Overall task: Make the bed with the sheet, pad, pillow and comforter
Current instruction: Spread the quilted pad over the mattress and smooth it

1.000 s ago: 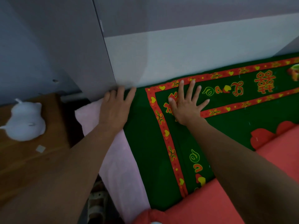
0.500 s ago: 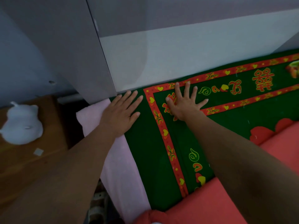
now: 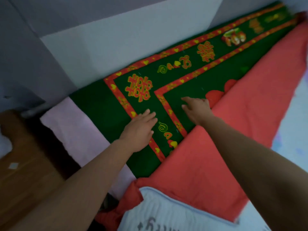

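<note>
A dark green cover (image 3: 100, 104) with red borders and red-yellow patterns lies spread along the wall side of the bed. My left hand (image 3: 140, 130) lies flat on it with straight fingers, near the red border strip. My right hand (image 3: 196, 108) rests on the green cover further right, fingers loosely extended, next to the folded-back edge of a coral-red comforter (image 3: 225, 139). The comforter covers the near half of the bed. A pale pink sheet (image 3: 75, 130) shows at the bed's left end. A light blue-white padded piece (image 3: 166, 214) lies at the bottom edge.
A white wall panel (image 3: 133, 39) runs along the far side of the bed. A brown wooden nightstand (image 3: 25, 172) stands at the left, with a small white square on it. A dark gap separates the nightstand from the bed.
Both hands have slid back from the cover's far corner toward me and to the right. The view has swung right, showing more of the bed.
</note>
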Demonstrator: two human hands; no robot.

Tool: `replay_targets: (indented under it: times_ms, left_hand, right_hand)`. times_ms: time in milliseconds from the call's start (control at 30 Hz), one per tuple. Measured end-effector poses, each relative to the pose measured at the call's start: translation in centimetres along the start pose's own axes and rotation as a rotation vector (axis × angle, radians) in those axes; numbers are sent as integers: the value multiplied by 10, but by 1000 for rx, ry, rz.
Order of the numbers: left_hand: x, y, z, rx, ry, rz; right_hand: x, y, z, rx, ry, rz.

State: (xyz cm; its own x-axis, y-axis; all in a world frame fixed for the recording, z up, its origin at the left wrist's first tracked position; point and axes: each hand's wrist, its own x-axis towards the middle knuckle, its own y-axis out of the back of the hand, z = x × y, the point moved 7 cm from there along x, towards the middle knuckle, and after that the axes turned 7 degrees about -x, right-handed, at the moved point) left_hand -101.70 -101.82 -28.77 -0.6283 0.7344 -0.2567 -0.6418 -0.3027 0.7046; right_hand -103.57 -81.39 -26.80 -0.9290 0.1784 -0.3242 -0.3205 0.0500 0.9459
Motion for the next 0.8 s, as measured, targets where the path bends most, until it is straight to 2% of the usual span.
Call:
replay_targets:
  times_ms: [100, 333, 567, 800]
  left_hand:
    - [-2, -46, 46, -95, -26, -137]
    - [-29, -150, 122, 29, -114, -446]
    - [-57, -221, 132, 174, -69, -749]
    - [-62, -243, 134, 284, -88, -818]
  right_hand:
    - [-51, -17, 57, -11, -156, -44]
    - [-161, -73, 138, 61, -437, -198]
    - [-242, -133, 171, 190, -628, -322]
    - [-289, -154, 179, 295, -749, -292]
